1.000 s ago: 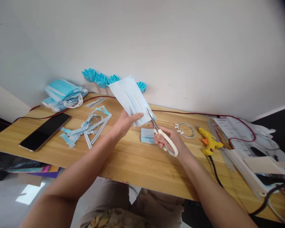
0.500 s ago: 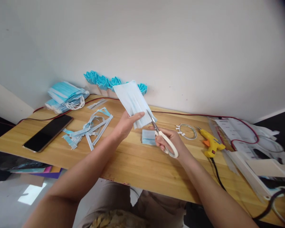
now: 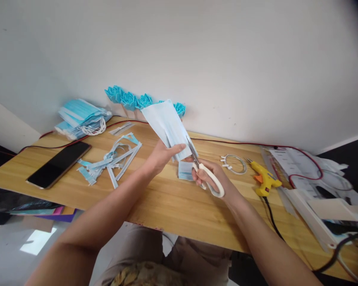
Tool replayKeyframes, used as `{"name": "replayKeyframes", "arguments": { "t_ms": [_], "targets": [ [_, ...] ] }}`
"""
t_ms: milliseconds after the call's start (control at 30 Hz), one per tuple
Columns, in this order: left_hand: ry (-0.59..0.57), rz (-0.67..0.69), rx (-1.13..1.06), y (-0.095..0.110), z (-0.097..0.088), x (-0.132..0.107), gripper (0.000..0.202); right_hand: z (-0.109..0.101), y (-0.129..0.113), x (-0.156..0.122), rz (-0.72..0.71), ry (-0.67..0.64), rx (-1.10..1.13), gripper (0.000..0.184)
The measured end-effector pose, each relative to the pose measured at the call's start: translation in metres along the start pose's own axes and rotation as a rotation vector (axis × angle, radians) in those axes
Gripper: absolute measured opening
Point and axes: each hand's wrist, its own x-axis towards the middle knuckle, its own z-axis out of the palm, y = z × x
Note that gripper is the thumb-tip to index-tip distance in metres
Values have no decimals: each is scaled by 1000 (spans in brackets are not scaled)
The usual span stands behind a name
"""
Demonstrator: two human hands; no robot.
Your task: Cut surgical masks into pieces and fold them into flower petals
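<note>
My left hand (image 3: 164, 156) pinches a pale blue face mask sheet (image 3: 168, 123) by its lower part, thumb on top, and holds it up above the table. White-handled scissors (image 3: 211, 178) are in my right hand (image 3: 213, 172), fingers through the loops. The blades lie at the right edge of the mask sheet, slightly parted. Beneath the hands, a small stack of cut light blue pieces (image 3: 185, 171) rests on the table, partly covered by my right hand. Left of my left hand lies a loose heap of trimmed blue and white strips (image 3: 110, 161).
A phone (image 3: 59, 165) and a pack of masks (image 3: 80, 115) lie left. Blue fabric flowers (image 3: 128, 100) stand along the wall. Rightward are a coil of white wire (image 3: 235, 164), a yellow glue gun (image 3: 265, 178) with its cord, and a white power strip (image 3: 310, 218) among plastic bags.
The scissor blades have opened a little at the mask sheet's right edge. My left hand and the sheet have shifted very slightly.
</note>
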Motion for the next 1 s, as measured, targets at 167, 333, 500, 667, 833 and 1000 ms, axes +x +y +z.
{"name": "replayKeyframes", "arguments": {
  "t_ms": [167,333,500,667,833,1000],
  "targets": [
    [-21,17,73,0,0,0,51,0,-3,0,-12,3,-16,63],
    [-46,-22,151,-2,-1,1,44,-1,-3,1,-8,22,-45,52],
    [-117,64,128,-2,1,0,59,-2,-1,1,-19,20,-67,45],
    [-165,42,131,-4,-1,0,74,-3,-2,2,-31,15,-76,44],
    [-176,64,121,-7,-3,4,71,-2,-1,2,-44,35,-57,40],
    [-119,4,89,-7,-3,3,53,-1,0,2,-31,71,-13,37]
  ]
}}
